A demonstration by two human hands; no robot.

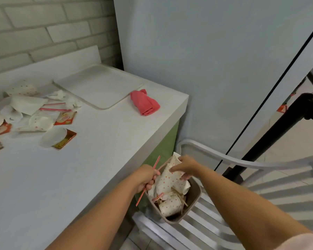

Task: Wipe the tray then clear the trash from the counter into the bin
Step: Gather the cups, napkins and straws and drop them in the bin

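- While the right hand (187, 166) is gripping a dotted paper cup (167, 179) over the bin (197, 196) by the counter's (79, 168) right edge, the left hand (146, 177) is pinching striped straws (141, 196).
- Being overfull, the bin is probably risking spills.

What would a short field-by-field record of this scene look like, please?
left hand: grips a red striped straw at the edge of the bin
right hand: holds a dotted paper cup over the bin
bin: on a slatted chair beside the counter, holding cups and sticks
tray: flat on the counter near the wall
cloth: red, bunched on the counter beside the tray
remaining trash: paper cups, napkins, straws, packets at the counter's left
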